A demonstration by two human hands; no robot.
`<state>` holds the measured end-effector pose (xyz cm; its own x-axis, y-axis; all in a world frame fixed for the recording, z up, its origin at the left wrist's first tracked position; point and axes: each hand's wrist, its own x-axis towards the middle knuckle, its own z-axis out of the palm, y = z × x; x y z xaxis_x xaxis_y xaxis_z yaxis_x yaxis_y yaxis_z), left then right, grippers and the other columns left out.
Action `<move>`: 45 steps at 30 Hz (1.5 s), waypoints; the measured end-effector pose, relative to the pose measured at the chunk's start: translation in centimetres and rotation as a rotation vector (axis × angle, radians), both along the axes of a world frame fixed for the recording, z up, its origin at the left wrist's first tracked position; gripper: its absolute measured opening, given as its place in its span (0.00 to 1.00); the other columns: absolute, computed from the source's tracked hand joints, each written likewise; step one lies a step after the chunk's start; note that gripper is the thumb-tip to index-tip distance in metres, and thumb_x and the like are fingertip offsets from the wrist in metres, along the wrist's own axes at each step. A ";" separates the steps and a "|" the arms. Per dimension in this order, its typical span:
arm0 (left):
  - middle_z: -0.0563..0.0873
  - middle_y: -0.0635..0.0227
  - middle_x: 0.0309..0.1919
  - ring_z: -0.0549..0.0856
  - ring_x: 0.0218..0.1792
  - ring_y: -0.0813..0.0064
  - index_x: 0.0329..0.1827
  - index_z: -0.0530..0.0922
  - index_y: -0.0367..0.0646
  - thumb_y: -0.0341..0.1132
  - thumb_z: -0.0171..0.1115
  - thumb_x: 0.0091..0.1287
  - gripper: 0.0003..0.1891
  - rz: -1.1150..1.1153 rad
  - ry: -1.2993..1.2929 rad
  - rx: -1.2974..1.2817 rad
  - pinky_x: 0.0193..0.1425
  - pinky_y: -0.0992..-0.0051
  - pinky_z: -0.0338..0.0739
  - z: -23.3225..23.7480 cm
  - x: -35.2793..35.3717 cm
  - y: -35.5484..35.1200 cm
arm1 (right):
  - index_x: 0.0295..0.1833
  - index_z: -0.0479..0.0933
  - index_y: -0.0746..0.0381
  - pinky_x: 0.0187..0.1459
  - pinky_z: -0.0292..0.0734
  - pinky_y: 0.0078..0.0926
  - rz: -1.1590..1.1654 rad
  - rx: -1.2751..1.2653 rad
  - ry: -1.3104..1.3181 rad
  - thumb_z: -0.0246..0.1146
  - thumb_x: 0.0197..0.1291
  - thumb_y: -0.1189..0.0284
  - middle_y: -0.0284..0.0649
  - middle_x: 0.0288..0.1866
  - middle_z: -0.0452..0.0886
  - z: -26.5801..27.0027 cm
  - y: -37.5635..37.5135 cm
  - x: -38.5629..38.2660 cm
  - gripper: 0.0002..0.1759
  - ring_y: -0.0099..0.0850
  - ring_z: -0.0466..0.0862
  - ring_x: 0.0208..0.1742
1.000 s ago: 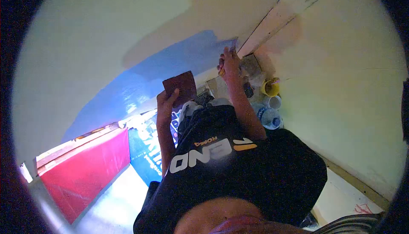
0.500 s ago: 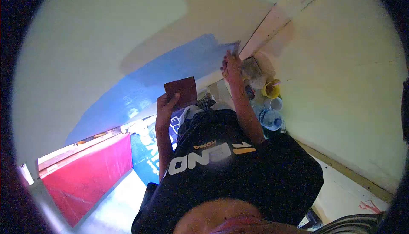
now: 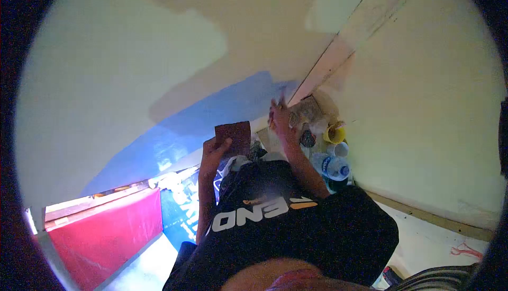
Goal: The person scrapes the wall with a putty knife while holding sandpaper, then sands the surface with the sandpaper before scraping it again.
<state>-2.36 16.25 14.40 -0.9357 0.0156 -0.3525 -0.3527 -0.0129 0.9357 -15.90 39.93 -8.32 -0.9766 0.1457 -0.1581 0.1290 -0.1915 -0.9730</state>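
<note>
My left hand [image 3: 211, 155] is closed on a flat, dark reddish-brown square piece [image 3: 234, 136], with the thumb over its front. Up and to the right, my right hand [image 3: 281, 119] is closed, fingers bent, just below the right end of a blue painted patch [image 3: 217, 108] on the pale wall [image 3: 106, 68]. A thin, blurred shape sticks up from its fingers towards the wall; I cannot make out what it is.
A yellow cup [image 3: 334, 133], a white cup [image 3: 338, 149] and a clear plastic bottle [image 3: 334, 168] stand by the right wall [image 3: 423, 116]. A wooden strip [image 3: 338, 58] runs up the corner. At lower left hangs a red sheet [image 3: 111, 238].
The view has shifted, so most things sit lower. My right hand has moved down, away from the end of the blue patch. My left hand still holds the brown piece.
</note>
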 end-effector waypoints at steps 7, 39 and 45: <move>0.84 0.65 0.39 0.81 0.39 0.77 0.49 0.78 0.33 0.35 0.60 0.65 0.15 -0.009 -0.011 0.105 0.47 0.73 0.78 -0.6 0.3 -2.2 | 0.72 0.54 0.49 0.09 0.62 0.19 -0.233 -0.473 -0.190 0.59 0.61 0.70 0.30 0.19 0.71 8.1 0.0 3.0 0.34 0.21 0.66 0.08; 0.84 0.66 0.34 0.80 0.36 0.81 0.49 0.78 0.33 0.38 0.52 0.70 0.16 -0.252 0.148 0.170 0.40 0.75 0.77 -1.0 -0.8 -2.3 | 0.56 0.72 0.65 0.11 0.63 0.13 0.928 0.237 -0.321 0.61 0.61 0.58 0.31 0.21 0.73 19.8 2.2 14.5 0.25 0.17 0.70 0.13; 0.84 0.64 0.38 0.81 0.38 0.78 0.51 0.77 0.33 0.37 0.53 0.70 0.16 -0.315 0.198 0.150 0.44 0.75 0.77 -3.5 -0.2 -1.6 | 0.48 0.75 0.65 0.12 0.65 0.14 0.815 0.235 -0.277 0.62 0.60 0.57 0.32 0.21 0.74 18.8 3.2 15.8 0.22 0.19 0.71 0.13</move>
<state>-2.54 14.66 10.91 -0.9264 0.3505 -0.1378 -0.1744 -0.0748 0.9818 -0.08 43.11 10.52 -0.7221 -0.5187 -0.4577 0.3746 0.2630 -0.8891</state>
